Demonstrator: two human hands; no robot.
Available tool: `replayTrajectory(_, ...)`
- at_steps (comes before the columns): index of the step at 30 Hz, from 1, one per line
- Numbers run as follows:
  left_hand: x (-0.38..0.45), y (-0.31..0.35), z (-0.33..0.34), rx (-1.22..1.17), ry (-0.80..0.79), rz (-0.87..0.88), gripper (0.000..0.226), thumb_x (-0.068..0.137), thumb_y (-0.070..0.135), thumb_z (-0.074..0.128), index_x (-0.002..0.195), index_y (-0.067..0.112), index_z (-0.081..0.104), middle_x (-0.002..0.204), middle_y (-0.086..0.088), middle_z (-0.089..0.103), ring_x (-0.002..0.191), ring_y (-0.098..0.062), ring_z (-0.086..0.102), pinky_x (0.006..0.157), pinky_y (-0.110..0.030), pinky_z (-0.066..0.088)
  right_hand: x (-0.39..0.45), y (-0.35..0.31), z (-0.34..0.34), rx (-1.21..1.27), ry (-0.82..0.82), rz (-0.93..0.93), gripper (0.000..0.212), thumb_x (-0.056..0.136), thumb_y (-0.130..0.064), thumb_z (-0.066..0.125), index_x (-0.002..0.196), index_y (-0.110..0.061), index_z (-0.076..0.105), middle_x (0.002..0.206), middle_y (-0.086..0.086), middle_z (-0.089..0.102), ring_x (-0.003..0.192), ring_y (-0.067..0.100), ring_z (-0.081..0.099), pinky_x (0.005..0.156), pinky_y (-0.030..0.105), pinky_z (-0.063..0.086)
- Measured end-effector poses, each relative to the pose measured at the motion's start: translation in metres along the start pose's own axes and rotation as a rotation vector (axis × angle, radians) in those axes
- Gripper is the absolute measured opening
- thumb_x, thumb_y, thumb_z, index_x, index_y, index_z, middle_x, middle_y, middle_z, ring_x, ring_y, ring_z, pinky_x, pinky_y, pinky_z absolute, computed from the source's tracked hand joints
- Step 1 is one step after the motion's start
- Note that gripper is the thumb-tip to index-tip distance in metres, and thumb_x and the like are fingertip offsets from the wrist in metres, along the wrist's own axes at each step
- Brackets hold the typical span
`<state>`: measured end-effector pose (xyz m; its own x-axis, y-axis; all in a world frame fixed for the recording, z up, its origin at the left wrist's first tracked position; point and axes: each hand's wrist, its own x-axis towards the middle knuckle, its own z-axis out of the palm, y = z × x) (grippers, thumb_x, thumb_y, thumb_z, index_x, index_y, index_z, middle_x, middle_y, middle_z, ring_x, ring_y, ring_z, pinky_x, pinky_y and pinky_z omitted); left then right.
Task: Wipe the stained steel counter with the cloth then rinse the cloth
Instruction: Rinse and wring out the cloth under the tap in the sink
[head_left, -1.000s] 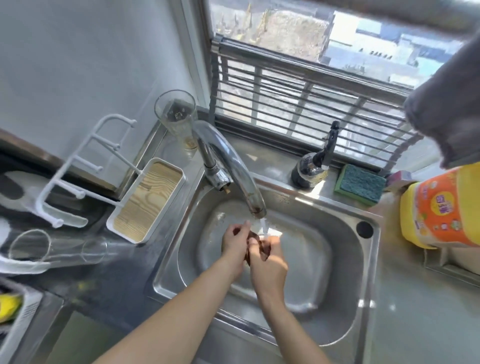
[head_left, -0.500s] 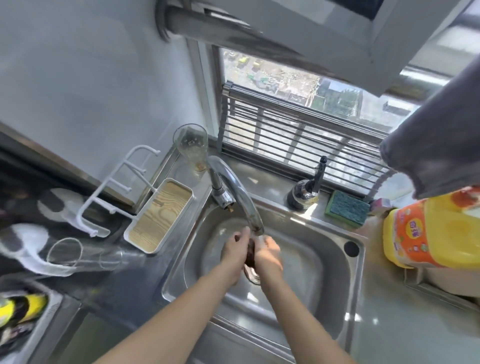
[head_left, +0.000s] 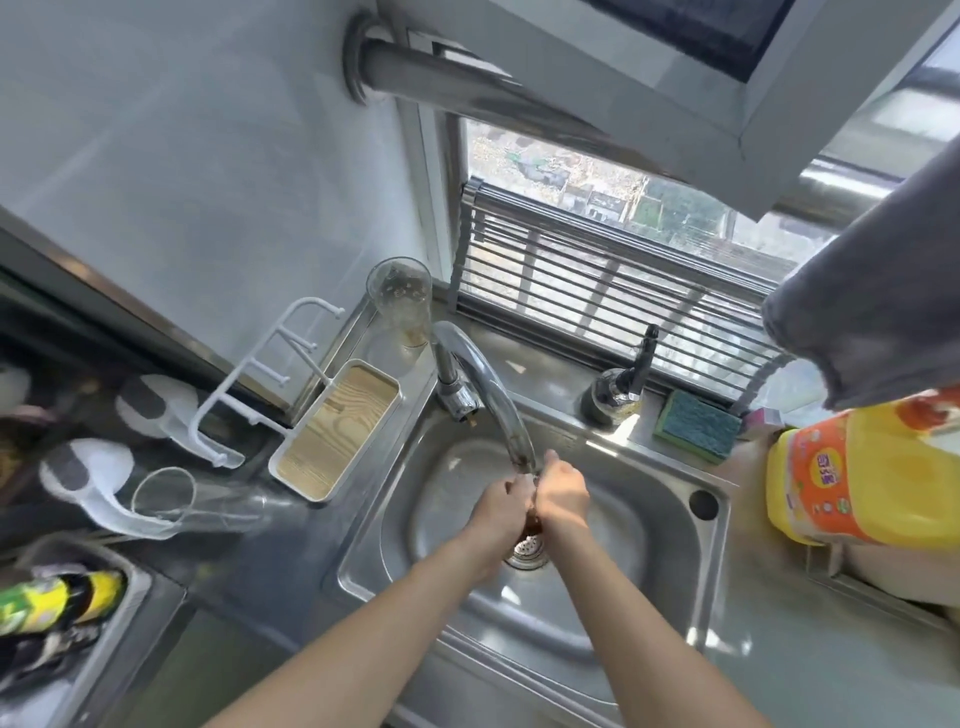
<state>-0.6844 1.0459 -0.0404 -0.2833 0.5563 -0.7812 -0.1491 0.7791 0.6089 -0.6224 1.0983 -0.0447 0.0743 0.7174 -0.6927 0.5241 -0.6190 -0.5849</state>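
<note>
Left hand (head_left: 500, 506): forearm enters from the lower left edge and rises diagonally over the sink's front rim; hand over the middle of the basin, fingers curled inward and pressed against the cloth.
Right hand (head_left: 562, 492): forearm enters from the lower right, converging with the other; hand knuckles-up, touching the left hand, fingers folded down and closed about the cloth.
Cloth (head_left: 533, 526): dark brown, bunched between the two palms, only a small wad showing below them; directly under the tap's mouth and above the drain strainer (head_left: 528, 550).
Tap (head_left: 488, 395): curved chrome spout, rooted at the sink's back left corner, its tip just above the hands. Whether water runs cannot be told.
Sink (head_left: 670, 582): steel, set in the worktop (head_left: 810, 670).
Sponge (head_left: 697, 426): green and yellow, on the sink's back rim, right side.
Tray (head_left: 336, 431): white, wood-grain insert, along the sink's left edge.
</note>
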Motion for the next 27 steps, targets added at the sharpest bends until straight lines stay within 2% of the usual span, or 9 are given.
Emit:
replayTrajectory(2,0.009,0.006,-0.012,-0.074,0.029,-0.06,0.033,0.104,0.035,0.049,0.079,0.016,0.059,0.071,-0.001,0.058,0.056,-0.013,0.051,0.043,-0.018,0.035,-0.023,0.0,0.006,-0.006,-0.001,-0.078,0.024,0.105,-0.031,0.051,0.087,-0.016,0.058,0.098,0.012,0.067,0.101,0.033,0.063,0.092,0.042,0.05)
replayTrajectory(5,0.02,0.016,-0.033,-0.345,0.042,-0.138,0.032,0.103,0.038,0.057,0.09,0.01,0.066,0.078,-0.006,0.068,0.069,-0.022,0.065,0.056,-0.025,0.05,-0.058,0.004,0.014,0.008,-0.06,-0.188,0.026,0.107,-0.028,0.045,0.102,-0.014,0.066,0.082,0.0,0.058,0.091,0.028,0.057,0.079,0.037,0.041)
replayTrajectory(8,0.012,0.011,-0.021,-0.114,0.087,-0.026,0.032,0.102,0.034,0.052,0.084,0.012,0.066,0.072,-0.003,0.065,0.068,-0.02,0.06,0.052,-0.026,0.044,-0.024,0.007,0.013,0.131,-0.05,0.005,0.028,0.102,-0.036,0.05,0.086,-0.019,0.065,0.08,0.008,0.067,0.086,0.034,0.064,0.079,0.04,0.052)
replayTrajectory(11,0.007,0.004,-0.005,0.118,-0.015,0.063,0.034,0.097,0.039,0.051,0.084,0.012,0.068,0.067,0.002,0.064,0.059,-0.015,0.055,0.046,-0.024,0.042,0.004,0.011,0.009,0.1,0.041,0.067,0.036,0.105,-0.034,0.045,0.078,-0.016,0.06,0.102,0.023,0.071,0.099,0.039,0.065,0.088,0.043,0.052)
replayTrajectory(16,0.02,0.016,-0.024,-0.183,0.034,-0.075,0.03,0.1,0.022,0.057,0.072,0.014,0.064,0.073,-0.006,0.066,0.063,-0.02,0.061,0.056,-0.024,0.046,-0.06,0.01,0.012,0.008,0.017,-0.213,0.039,0.102,-0.041,0.036,0.088,-0.02,0.065,0.101,0.012,0.067,0.097,0.032,0.06,0.09,0.042,0.049)
replayTrajectory(18,0.007,0.012,-0.015,-0.093,0.027,-0.049,0.031,0.102,0.027,0.051,0.079,0.014,0.067,0.082,-0.008,0.068,0.07,-0.021,0.06,0.061,-0.026,0.045,-0.04,0.009,0.008,-0.022,0.008,-0.109,0.038,0.106,-0.034,0.041,0.099,-0.01,0.069,0.106,0.017,0.068,0.101,0.035,0.063,0.091,0.039,0.051)
replayTrajectory(21,-0.009,0.004,0.001,0.112,-0.019,-0.002,0.037,0.106,0.035,0.041,0.083,0.016,0.062,0.075,-0.003,0.06,0.065,-0.017,0.052,0.049,-0.022,0.033,-0.004,0.005,-0.004,0.041,0.091,0.083,0.034,0.106,-0.027,0.043,0.1,-0.005,0.069,0.121,0.024,0.068,0.111,0.041,0.061,0.094,0.038,0.045)
replayTrajectory(24,-0.003,0.017,-0.013,-0.08,-0.009,-0.044,0.032,0.107,0.027,0.044,0.081,0.015,0.059,0.066,-0.002,0.053,0.054,-0.013,0.047,0.037,-0.014,0.031,-0.027,0.012,0.009,-0.15,0.041,-0.073,0.03,0.109,-0.028,0.041,0.094,-0.017,0.064,0.124,0.017,0.068,0.114,0.035,0.061,0.09,0.036,0.043)
replayTrajectory(27,-0.001,0.021,-0.026,-0.195,0.007,-0.073,0.033,0.107,0.025,0.048,0.078,0.014,0.057,0.072,-0.005,0.057,0.057,-0.016,0.052,0.041,-0.016,0.038,-0.051,0.018,0.017,-0.207,0.009,-0.192,0.035,0.109,-0.031,0.038,0.114,-0.012,0.067,0.119,0.014,0.067,0.114,0.034,0.061,0.085,0.036,0.041)
